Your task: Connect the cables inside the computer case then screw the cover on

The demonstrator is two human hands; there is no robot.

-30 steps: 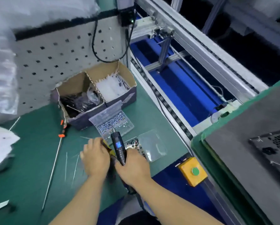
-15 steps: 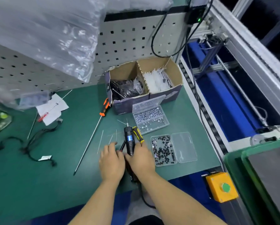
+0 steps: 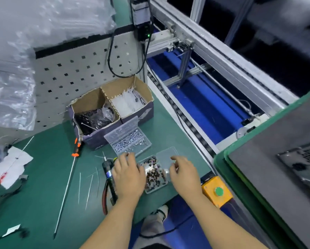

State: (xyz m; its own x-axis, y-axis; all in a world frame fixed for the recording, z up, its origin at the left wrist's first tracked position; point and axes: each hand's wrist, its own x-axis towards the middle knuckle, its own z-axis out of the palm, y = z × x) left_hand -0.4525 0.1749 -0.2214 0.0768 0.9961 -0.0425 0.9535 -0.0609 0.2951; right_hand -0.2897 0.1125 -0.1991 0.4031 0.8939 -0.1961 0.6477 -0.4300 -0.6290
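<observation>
Here, both hands are hovering over the green worktop point(image 3: 43, 177), either side of a clear tray point(image 3: 155, 174) of dark screws, taken here as the landmark. The left hand point(image 3: 128, 174) is lying just left of the tray, palm down, fingers loosely spread and gripping nothing; its edge is overlapping the tray's left rim. The right hand point(image 3: 183, 174) is hanging just right of the tray, over its open lid point(image 3: 166, 156), fingers curled but empty.

Left of the tray, partly under the left hand, a dark driver point(image 3: 108, 170) is lying on the worktop beside red-handled pliers point(image 3: 104, 196). Further left, a long screwdriver point(image 3: 68, 186) with an orange grip is lying diagonally. Behind the tray, a second clear box point(image 3: 130, 141) is holding silver screws, and behind that a cardboard box point(image 3: 113, 112) is holding black and white ties.

Right of the tray, a yellow button box point(image 3: 217, 191) is sitting at the worktop's edge. Far right, the grey case point(image 3: 276, 150) is resting in a green frame, well apart from both hands.
</observation>
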